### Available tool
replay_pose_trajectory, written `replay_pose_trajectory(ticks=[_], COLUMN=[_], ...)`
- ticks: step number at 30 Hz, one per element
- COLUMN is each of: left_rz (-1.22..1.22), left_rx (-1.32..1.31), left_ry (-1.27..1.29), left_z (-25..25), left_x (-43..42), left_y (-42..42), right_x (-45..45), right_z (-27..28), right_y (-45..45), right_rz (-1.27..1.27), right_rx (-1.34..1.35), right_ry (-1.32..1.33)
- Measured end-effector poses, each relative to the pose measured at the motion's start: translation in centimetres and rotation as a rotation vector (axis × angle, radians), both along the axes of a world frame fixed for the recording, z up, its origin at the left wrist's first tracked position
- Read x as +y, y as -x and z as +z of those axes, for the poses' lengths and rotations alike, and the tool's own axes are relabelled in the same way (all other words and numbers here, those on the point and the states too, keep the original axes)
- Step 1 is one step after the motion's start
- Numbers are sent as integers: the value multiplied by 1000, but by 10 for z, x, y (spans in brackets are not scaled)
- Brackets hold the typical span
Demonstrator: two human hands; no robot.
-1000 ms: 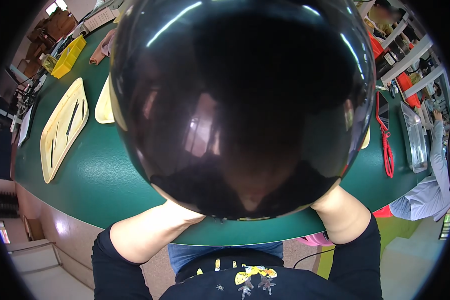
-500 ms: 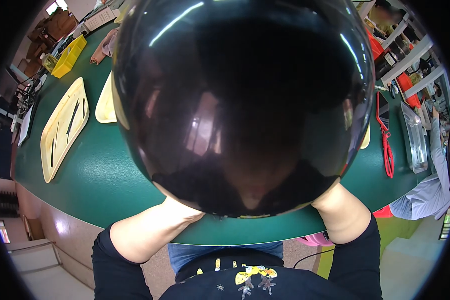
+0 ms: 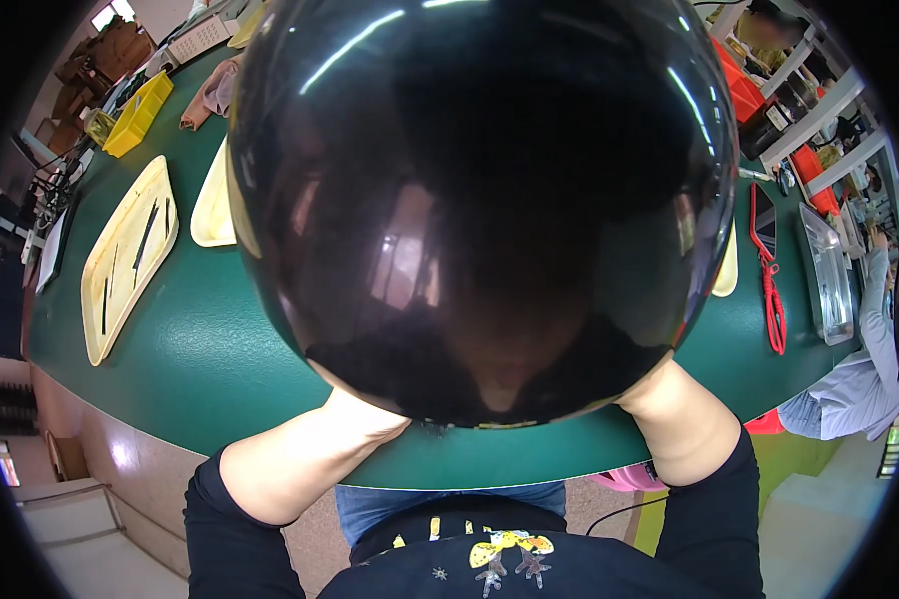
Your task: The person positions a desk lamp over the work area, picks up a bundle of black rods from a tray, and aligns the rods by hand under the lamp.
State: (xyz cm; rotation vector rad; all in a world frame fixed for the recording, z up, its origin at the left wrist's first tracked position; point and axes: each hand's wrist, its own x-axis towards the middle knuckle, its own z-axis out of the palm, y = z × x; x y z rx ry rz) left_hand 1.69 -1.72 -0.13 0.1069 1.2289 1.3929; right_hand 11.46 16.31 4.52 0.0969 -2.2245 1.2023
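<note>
A large, glossy black dome-shaped object (image 3: 479, 220) fills the middle of the head view, held up close to the camera. Its smooth, curved surface reflects ceiling lights and a window; its exact kind does not show. My left hand (image 3: 362, 414) reaches behind its lower left edge, and my right hand (image 3: 649, 384) behind its lower right edge. Both hold it from the two sides, with their fingers hidden behind it. Beneath them is a green table (image 3: 205, 329).
On the left lie a cream tray (image 3: 120, 270) with thin black strips, a second cream tray (image 3: 213, 215) and a yellow bin (image 3: 138, 115). At right are a phone with a red strap (image 3: 772, 299) and a clear tray (image 3: 827, 275). A co-worker's sleeve (image 3: 874, 319) shows beyond.
The black dome-shaped object looks slightly smaller and its lower edge sits a little higher. More of the cream tray at its right shows. My forearms have hardly moved.
</note>
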Motion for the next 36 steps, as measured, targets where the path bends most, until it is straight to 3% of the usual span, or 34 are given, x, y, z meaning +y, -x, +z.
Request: replay_pose_trajectory(ticks=[4,7,10,13,16,17,18,20,23,26,30,34,36], left_rz=[-39,-35,-6,17,5,-29,-63,-72,-111,-46,-42,-52,-88], left_rx=[47,93,76,-11,-187,-246,-305,-363,-362,-148,-190,-214,-204], left_ry=[-37,-11,4,-52,-179,-255,-332,-359,-368,-303,-158,-187,-212], left_z=[-1,3,5,-1,-4,1,7,13,16,2,10,9,-8], left_x=[-1,0,1,0,-2,0,1,4,4,1,-3,-3,-10], left_y=[1,1,1,2,4,4,5,3,4,3,4,4,8], right_x=[4,10,3,15,12,17,10,8,5,5,13,5,9], right_z=[-15,-3,13,-19,-28,-39,-36,-22,-25,-30,-11,-29,-22], right_y=[2,-4,-4,3,5,10,6,3,3,5,-2,8,1], right_rz=[113,139,176,272,440,733,726,739,685,597,584,356,385], right_rx=[97,-161,-252,27,-237,-104,-289,-359,-250,-270,-220,-225,-243], right_ry=[147,116,547,373,865,880,1005,927,1005,837,1229,783,939])
